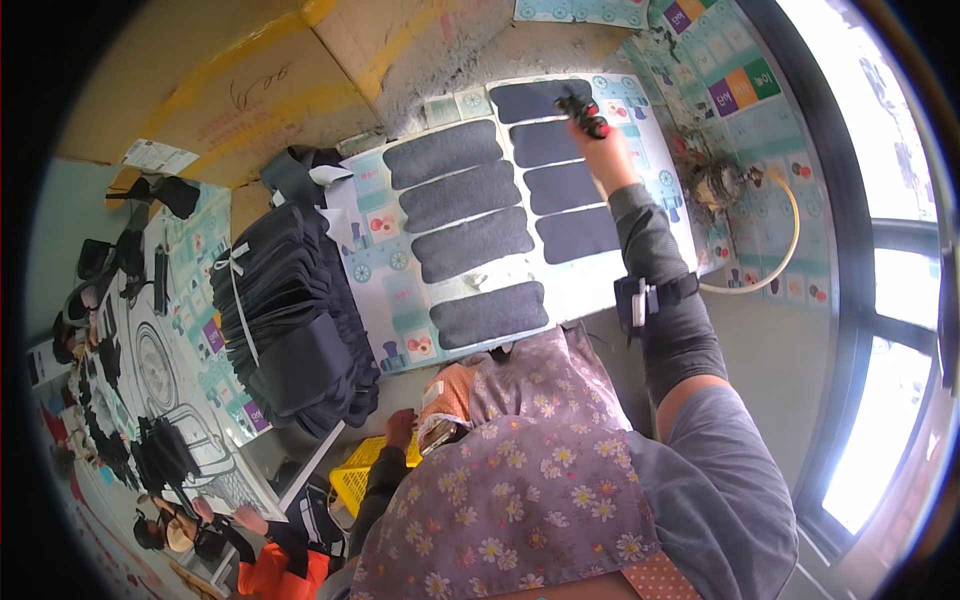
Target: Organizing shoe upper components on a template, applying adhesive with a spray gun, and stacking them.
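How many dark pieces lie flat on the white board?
8: left column, top piece, second, third, bottom; right column, top piece, second, third, bottom. The right arm may hide more.

Brown cardboard (220, 90) leans tall over at eleven o'clock. At two I see a wall covering (760, 135) in pale teal with bright colour blocks, and at three a glaring window (858, 430). Down at seven sits a yellow basket (352, 482), with a person in orange (280, 575) farther along.
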Motion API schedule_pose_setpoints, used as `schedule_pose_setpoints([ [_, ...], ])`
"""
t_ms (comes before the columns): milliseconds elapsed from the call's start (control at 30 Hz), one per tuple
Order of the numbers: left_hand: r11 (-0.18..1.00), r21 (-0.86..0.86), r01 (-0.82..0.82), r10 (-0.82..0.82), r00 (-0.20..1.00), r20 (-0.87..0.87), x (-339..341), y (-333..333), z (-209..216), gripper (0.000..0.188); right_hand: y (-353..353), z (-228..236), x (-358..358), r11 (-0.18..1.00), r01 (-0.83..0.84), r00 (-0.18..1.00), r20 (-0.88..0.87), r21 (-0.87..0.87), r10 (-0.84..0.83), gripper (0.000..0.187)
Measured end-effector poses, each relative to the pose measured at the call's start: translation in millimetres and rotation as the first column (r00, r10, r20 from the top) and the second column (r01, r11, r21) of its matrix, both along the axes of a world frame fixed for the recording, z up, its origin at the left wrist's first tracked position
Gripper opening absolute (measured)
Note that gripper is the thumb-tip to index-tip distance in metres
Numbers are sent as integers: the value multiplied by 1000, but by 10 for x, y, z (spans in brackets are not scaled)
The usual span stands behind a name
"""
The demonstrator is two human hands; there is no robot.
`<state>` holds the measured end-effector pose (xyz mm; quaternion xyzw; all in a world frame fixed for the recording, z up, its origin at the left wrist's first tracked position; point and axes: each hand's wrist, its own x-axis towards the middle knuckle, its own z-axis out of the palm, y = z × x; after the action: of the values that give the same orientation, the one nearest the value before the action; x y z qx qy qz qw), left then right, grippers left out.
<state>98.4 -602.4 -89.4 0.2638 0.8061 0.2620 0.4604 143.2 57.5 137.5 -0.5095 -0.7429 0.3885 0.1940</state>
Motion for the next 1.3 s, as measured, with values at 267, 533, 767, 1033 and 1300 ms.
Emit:
schedule_pose_setpoints([
  [267,986,-110,125,-144,974,-178,571,814,282,22,439,-410,409,998,59,997,-54,12,-58,40],
  [533,976,-87,-201,204,978,32,798,997,498,22,122,-218,191,997,-69,996,62,-18,70,36],
  [767,973,-97,-211,216,975,44,732,1064,547,23,-16,-272,271,986,-120,993,-3,-112,120,37],
  [1033,970,-108,-218,225,973,54,736,1026,538,23,243,-395,409,993,116,985,128,-23,-113,39],
  [1300,962,-96,-254,261,963,63,707,944,492,23,-213,-451,208,987,-95,995,10,-132,97,37],
])
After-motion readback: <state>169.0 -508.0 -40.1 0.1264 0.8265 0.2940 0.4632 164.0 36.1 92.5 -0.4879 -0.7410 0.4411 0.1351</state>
